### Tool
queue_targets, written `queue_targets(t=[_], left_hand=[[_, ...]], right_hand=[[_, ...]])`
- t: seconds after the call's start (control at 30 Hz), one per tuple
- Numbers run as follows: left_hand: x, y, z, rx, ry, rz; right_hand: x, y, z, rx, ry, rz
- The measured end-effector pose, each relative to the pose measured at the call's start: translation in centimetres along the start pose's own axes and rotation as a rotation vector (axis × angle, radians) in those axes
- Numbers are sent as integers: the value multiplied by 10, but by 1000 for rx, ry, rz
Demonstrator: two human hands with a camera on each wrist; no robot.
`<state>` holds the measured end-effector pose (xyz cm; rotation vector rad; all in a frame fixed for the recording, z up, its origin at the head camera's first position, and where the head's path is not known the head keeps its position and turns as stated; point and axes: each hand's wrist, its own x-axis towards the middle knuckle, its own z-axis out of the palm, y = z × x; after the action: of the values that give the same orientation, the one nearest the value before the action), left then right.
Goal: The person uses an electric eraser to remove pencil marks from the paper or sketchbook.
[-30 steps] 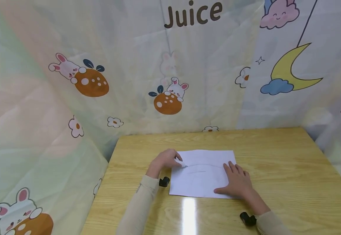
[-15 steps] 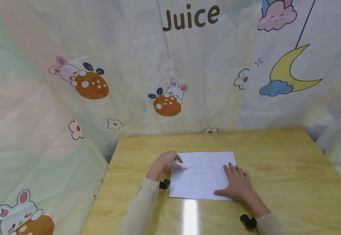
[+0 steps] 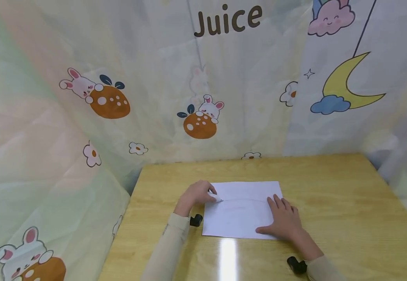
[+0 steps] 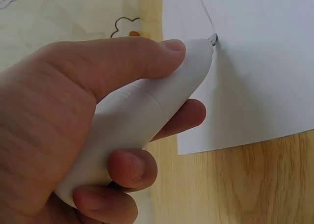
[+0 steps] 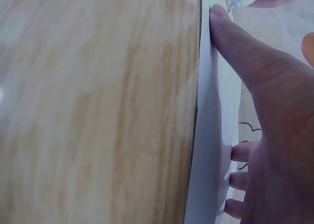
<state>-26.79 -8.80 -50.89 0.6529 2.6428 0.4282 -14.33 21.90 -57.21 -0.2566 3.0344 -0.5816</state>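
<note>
A sheet of white paper (image 3: 242,222) lies on the wooden table. The left hand (image 3: 197,194) is at its left side and grips a thick white pen (image 4: 140,111), thumb on top and fingers curled round the body. The pen's small pointed tip meets the paper at the end of a thin, slightly curved line. Below this line is a short faint mark. On the paper's right side the right hand (image 3: 285,218) rests with its fingers spread, its thumb pressing near the front edge in the right wrist view.
Beige sleeves and black wrist cameras are on both arms; one camera (image 3: 196,220) sits just left of the paper. The wooden table (image 3: 344,203) extends around the sheet. A printed curtain (image 3: 147,78) hangs behind and at the sides.
The head view has shifted slightly, so the scene appears a little lower than one second ago. Both hands, the pen and the paper keep nearly the same places relative to each other.
</note>
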Motion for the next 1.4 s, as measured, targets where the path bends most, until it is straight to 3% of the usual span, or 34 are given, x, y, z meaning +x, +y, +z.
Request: queue_targets(t=[0.23, 0.47, 0.67, 0.83, 1.0, 1.2, 1.4], left_hand=[[2, 1, -1, 28, 25, 33], [-2, 1, 0, 21, 13, -28], [2, 4, -2, 18, 25, 31], [2, 3, -1, 32, 17, -10], [4, 6, 1, 41, 28, 10], [-1, 4, 1, 38, 25, -22], [2, 8, 3, 21, 24, 13]], right_hand=[[4, 3, 2, -6, 13, -8], [3, 5, 3, -7, -6, -1], [3, 5, 0, -9, 20, 1], [4, 4, 1, -9, -9, -6], [5, 6, 4, 0, 2, -6], [3, 4, 6, -7, -19, 1], [3, 2, 4, -6, -10, 7]])
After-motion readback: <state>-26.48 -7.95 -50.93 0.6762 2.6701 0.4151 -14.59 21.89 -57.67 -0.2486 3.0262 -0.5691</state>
